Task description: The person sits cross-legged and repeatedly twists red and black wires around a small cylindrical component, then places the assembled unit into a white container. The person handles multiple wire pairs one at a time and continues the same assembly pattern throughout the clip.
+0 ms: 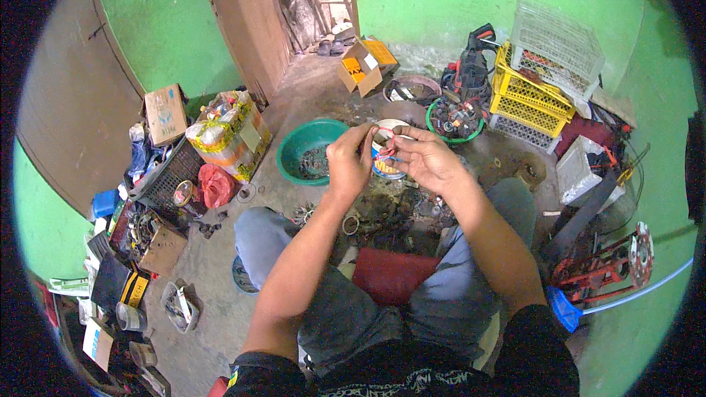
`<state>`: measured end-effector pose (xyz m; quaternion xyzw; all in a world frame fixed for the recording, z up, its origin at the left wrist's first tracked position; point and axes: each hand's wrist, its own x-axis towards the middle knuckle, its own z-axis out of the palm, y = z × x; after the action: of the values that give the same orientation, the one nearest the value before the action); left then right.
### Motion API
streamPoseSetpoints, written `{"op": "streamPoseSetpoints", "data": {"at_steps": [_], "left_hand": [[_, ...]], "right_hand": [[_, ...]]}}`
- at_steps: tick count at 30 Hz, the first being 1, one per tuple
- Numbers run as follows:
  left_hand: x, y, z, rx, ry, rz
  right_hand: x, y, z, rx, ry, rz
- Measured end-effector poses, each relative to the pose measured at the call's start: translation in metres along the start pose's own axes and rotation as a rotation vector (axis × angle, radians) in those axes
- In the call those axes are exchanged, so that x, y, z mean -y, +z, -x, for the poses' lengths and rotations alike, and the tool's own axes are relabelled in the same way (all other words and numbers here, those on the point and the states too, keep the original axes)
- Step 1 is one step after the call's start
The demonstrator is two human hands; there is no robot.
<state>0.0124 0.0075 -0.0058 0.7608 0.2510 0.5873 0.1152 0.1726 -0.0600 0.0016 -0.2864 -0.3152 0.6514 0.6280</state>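
Observation:
My two hands are raised close together in front of my chest, over a white tub [390,167] with a blue label. My left hand [349,159] is closed, thumb and fingertips pinched at its upper end, and what lies in the pinch is too small to make out. My right hand [430,162] has its fingers curled round thin red and blue wires [390,148], palm partly turned up. Just left of the tub stands a green basin [294,148] with dark bits in the bottom. Blackened metal parts [390,209] lie on the floor between my knees.
A green-rimmed basket [456,121] of parts stands ahead right, beside yellow crates [526,95] and a red-black machine [468,66]. An open carton [362,66] lies near the doorway. Cluttered boxes and a dark crate [173,184] line the left; a red metal frame [603,268] stands right.

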Motion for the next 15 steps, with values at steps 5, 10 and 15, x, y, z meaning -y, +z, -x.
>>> {"op": "streamPoseSetpoints", "data": {"at_steps": [5, 10, 15], "left_hand": [[-0.003, 0.004, -0.006, -0.013, -0.014, 0.070], [-0.006, 0.005, -0.005, 0.015, -0.065, 0.095], [-0.001, 0.000, -0.003, 0.003, 0.007, 0.018]], "right_hand": [[0.013, 0.001, 0.001, 0.115, -0.038, 0.024], [-0.001, 0.010, -0.003, -0.145, -0.445, 0.832], [-0.007, 0.003, -0.010, -0.248, -0.606, 1.066]]}}
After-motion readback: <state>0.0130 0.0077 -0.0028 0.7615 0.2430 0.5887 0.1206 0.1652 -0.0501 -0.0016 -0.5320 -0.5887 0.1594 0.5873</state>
